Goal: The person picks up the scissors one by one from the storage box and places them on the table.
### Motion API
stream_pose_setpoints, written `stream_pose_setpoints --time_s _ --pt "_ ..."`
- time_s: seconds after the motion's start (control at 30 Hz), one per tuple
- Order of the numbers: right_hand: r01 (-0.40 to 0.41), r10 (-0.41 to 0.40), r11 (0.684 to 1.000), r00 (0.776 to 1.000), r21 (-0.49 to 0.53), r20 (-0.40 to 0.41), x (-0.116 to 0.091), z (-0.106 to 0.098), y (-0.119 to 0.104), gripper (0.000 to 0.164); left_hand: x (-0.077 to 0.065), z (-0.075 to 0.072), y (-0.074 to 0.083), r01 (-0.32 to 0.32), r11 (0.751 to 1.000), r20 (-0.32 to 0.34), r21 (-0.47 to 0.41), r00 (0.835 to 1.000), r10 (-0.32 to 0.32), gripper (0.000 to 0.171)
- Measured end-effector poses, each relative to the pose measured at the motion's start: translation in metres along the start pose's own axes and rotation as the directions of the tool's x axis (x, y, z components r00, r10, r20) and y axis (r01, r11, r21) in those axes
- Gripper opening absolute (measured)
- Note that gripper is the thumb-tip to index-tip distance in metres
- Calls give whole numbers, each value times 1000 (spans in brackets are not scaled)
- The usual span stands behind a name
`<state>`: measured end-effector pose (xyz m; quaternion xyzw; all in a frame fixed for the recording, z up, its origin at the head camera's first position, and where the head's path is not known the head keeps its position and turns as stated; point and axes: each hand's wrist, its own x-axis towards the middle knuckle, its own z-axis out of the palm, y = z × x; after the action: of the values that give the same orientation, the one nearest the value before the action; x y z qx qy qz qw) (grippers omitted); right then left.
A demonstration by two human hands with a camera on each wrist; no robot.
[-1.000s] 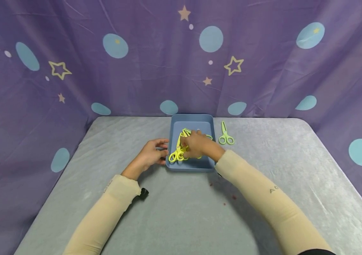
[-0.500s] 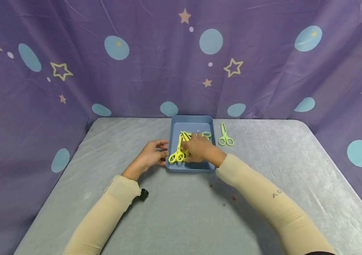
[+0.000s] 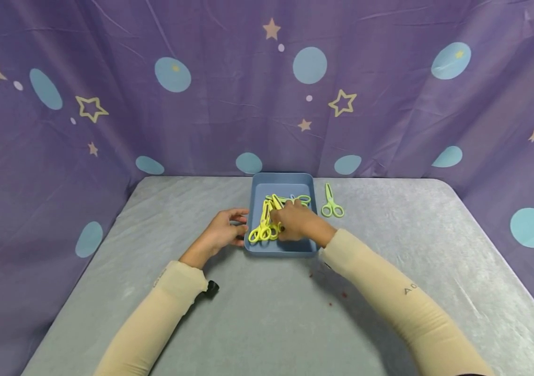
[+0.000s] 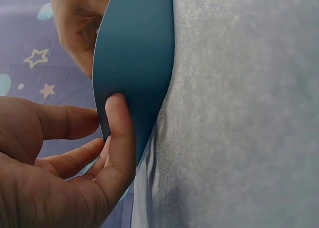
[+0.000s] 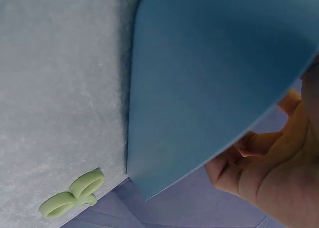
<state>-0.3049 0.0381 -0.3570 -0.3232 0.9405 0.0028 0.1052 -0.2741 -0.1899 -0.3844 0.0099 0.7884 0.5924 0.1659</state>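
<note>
In the head view, my left hand [image 3: 222, 230] is at the left side of a blue tray [image 3: 280, 253]; its loosely bent fingers touch the outer wall and rim, seen close in the left wrist view. My right hand [image 3: 295, 222] reaches down inside the tray, fingers curled at a pair of yellow scissors [image 3: 275, 230] that they partly cover. Another yellow pair of scissors [image 3: 261, 233] lies just left of it, handles toward me. Behind the hand, green scissors [image 3: 303, 199] lie crosswise. In the right wrist view, the tray wall hides the right fingertips.
Right of the tray, a light-green pair of scissors [image 3: 330, 206] lies on the grey cloth-covered table [image 3: 257, 318]. A purple patterned curtain [image 3: 229, 104] hangs behind the table and at its sides. A few small red specks mark the cloth near the right forearm.
My right hand has shifted slightly right and toward me within the tray, uncovering more of the yellow and green scissors. The left hand stays at the tray's side.
</note>
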Motion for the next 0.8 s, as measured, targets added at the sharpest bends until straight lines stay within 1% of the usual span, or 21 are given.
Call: stream_pose_setpoints --time_s 0.1,0.17,0.33,0.43,0.57,0.7,0.8 --pt "-7 7 1000 1000 9 -13 -3 -1 0 41 0 0 0 -2 1000 -2 0 1000 2 52" --pt "-15 15 1000 999 -2 -28 -4 0 0 41 0 0 0 -2 1000 -5 0 1000 2 52" --pt "-35 30 998 993 -48 -113 -7 2 1 40 0 1 0 0 1000 -9 -2 1000 0 52" --pt "-41 28 997 984 -70 -179 -11 3 1 40 0 2 1 3 1000 -8 -5 1000 -4 52" --pt "-48 24 995 965 -87 -260 -17 3 2 37 0 1 0 3 1000 -3 -1 1000 -3 52" --pt "-64 32 994 948 -91 -317 -21 3 7 36 2 1 0 -1 1000 1 2 1000 1 52" --pt "-75 44 994 939 -77 -342 -23 3 11 39 0 1 0 7 1000 -1 2 1000 -7 52"
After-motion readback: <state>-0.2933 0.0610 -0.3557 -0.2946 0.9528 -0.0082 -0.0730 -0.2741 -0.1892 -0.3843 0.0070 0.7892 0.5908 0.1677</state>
